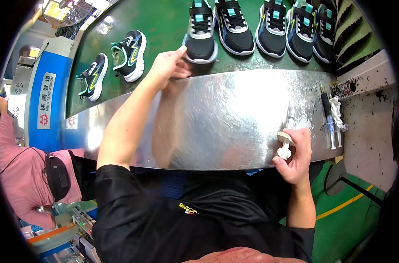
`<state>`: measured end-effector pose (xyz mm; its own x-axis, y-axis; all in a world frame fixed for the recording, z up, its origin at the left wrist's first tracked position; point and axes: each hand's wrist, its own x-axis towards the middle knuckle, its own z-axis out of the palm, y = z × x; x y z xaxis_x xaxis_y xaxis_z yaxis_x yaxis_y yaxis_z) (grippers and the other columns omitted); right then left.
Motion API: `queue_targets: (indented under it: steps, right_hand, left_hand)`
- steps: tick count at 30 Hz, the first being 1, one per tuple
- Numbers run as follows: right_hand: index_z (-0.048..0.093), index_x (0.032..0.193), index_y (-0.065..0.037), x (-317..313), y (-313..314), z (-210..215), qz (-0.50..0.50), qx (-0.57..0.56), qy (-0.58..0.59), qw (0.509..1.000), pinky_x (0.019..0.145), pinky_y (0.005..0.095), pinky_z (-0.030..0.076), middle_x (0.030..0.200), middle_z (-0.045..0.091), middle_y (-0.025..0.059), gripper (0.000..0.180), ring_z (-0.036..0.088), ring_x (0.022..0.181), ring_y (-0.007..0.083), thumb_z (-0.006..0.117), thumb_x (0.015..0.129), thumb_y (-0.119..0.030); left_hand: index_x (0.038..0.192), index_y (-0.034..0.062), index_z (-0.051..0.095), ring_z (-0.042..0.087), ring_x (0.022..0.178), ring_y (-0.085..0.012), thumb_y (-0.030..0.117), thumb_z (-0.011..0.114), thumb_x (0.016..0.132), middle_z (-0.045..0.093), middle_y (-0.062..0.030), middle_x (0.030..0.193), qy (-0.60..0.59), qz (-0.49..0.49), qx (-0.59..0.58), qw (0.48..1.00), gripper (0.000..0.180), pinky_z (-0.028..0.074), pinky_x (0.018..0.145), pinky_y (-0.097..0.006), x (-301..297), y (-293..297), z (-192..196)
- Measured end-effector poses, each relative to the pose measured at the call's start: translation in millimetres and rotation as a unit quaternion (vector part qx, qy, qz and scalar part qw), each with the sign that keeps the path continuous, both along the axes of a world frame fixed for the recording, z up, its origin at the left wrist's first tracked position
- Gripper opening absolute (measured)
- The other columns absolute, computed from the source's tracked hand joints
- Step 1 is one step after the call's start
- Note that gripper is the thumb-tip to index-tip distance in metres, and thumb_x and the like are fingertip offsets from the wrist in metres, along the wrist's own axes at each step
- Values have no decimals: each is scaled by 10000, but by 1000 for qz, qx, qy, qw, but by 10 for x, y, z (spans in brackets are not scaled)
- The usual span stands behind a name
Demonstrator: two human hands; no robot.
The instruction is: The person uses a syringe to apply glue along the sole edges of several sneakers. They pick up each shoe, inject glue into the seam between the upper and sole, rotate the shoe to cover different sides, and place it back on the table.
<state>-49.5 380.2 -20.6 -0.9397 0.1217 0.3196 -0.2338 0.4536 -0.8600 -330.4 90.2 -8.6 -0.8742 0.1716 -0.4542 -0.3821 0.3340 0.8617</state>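
My left hand [171,68] reaches to the front edge of the green belt. Its thumb meets the toe of a black and grey sneaker [200,46] with teal tabs, while the other fingers hang loosely below, apart from the thumb. Over the right part of the metal ledge, my right hand [296,153] is closed on what looks like a syringe. Its clear barrel [290,116] points away from me. A pale disc [284,137] and a crumpled white wad [283,153] show between thumb and fingers. The grip partly hides how these parts join.
Several black sneakers, among them one [235,33], stand along the green belt [164,19]. Two more lie tilted at left. Syringes [331,127] and crumpled white tissue [336,111] lie on the metal ledge [217,118]. A machine opening with hanging strips [357,35] stands right; a person in pink [28,175] works left.
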Motion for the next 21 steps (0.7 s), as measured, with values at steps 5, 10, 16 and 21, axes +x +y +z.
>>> queue_targets:
  steps: [5,10,16,21]
  right_hand:
    - [563,1076,26,-1,26,44,1,45,-3,999,666,310,375,868,538,93,572,410,770,213,753,644,-298]
    - [561,1074,27,-23,-65,14,15,27,5,999,653,316,371,837,537,91,552,419,753,211,760,657,-277]
    - [553,1105,21,6,-138,-39,27,-6,15,999,654,311,384,871,509,94,555,450,778,213,783,678,-248]
    - [551,1121,19,29,-145,-39,21,-32,3,999,679,298,402,888,502,85,554,465,794,200,801,675,-195]
  left_hand:
    - [914,6,543,599,601,-155,292,603,896,568,-61,673,128,1,-18,992,292,472,546,-256,112,-598,55]
    - [1089,-29,407,564,729,-128,136,723,793,550,-81,823,304,250,28,919,463,489,676,-260,256,-1647,-138]
    - [1422,84,276,511,1142,-215,152,778,720,520,-131,1268,333,179,-51,924,866,411,951,-321,-253,-1483,-169]
    - [1400,79,361,507,1143,-197,99,772,706,521,-108,1276,301,220,16,928,807,418,948,-313,-273,-1480,-67]
